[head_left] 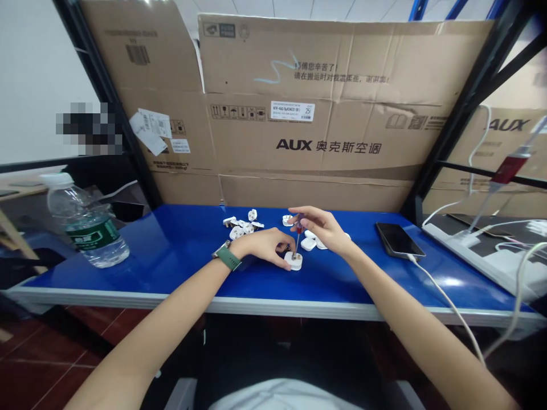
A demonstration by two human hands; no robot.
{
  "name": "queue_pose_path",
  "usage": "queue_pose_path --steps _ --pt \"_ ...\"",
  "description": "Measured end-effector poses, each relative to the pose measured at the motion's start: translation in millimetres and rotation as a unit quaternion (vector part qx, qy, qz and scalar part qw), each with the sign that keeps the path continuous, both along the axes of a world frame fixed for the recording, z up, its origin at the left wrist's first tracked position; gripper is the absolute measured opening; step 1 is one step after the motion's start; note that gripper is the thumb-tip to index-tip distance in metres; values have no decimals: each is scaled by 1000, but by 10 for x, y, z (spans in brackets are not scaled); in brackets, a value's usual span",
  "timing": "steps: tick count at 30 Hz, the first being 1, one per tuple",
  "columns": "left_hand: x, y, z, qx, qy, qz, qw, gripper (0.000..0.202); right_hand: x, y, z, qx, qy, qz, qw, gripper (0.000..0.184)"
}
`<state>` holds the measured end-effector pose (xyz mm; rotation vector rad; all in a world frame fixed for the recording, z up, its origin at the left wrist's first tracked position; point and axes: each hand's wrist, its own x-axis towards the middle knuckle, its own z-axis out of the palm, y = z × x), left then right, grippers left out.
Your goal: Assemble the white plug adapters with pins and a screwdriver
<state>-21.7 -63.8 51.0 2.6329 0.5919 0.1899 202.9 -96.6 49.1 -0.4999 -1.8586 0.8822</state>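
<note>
My left hand (265,246), with a green watch on the wrist, grips a white plug (294,261) that rests on the blue table (171,250). My right hand (321,228) pinches a small screwdriver (298,236) with a red handle, held upright with its tip in the plug's top. More white plugs (243,225) lie scattered just behind my hands, and others (308,244) sit under my right hand.
A water bottle (88,225) stands at the table's left. A black phone (399,240) lies at the right with a white cable running off the front edge. A white power strip (478,253) sits further right. Cardboard boxes (325,114) wall off the back.
</note>
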Motion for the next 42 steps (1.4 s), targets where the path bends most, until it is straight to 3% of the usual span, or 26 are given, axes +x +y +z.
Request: queue_pose_path --steps 6,11,18,26,42 --pt "1 -1 -3 6 5 -1 1000 47 -22 11 -25 -1 -24 -24 999 43" --pt "-4 -10 13 18 7 0 1000 43 -28 15 -52 -29 4 -10 1000 42" --pt "-28 1 20 11 14 22 1000 44 2 20 -31 0 57 -45 997 32" --pt "-28 4 6 10 0 15 1000 42 -10 57 -97 -12 -4 -35 999 26" --pt "-25 -3 19 9 4 7 1000 41 -60 18 -94 6 -12 -46 999 31"
